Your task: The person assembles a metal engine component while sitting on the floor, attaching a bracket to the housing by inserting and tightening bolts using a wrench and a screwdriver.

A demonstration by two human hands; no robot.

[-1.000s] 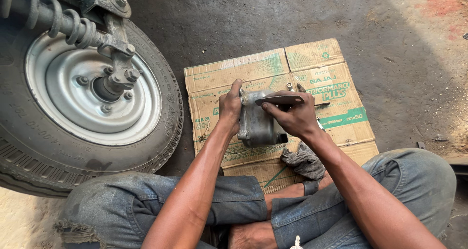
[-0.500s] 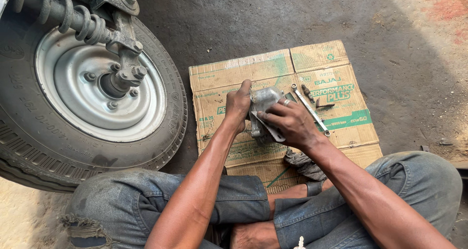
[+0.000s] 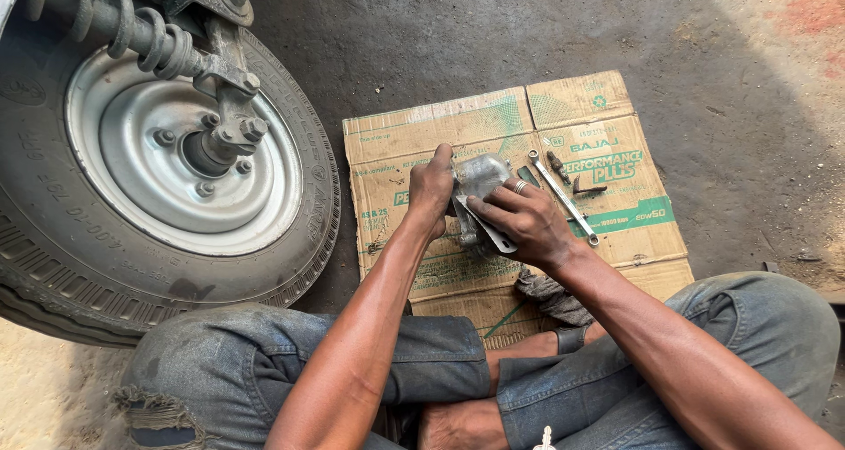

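Sitting cross-legged on the floor, I hold a grey metal part (image 3: 480, 186) between both hands above a flattened cardboard box (image 3: 422, 137). My left hand (image 3: 431, 186) clamps the part's left side, thumb pointing up along its edge. My right hand (image 3: 524, 221) is closed over its right and lower side, fingers (image 3: 493, 205) spread across the face, a ring on one of them. The part sits directly between the two palms, touching both, tilted slightly.

The box is no longer a container; it lies open and flat as a mat. On it, just right of my right hand, lie a slim wrench (image 3: 563, 199) and two small dark pieces (image 3: 576, 179), apart from the part. A rag (image 3: 550, 293) lies at the near edge, by my right wrist.

Compared with the frame half a second earlier, the grip and the part's place are nearly unchanged; a second earlier my right hand lay higher, across the top of the part.

A wheel (image 3: 150, 164) with a coil spring (image 3: 132, 32) stands to my left, well apart from the hands.
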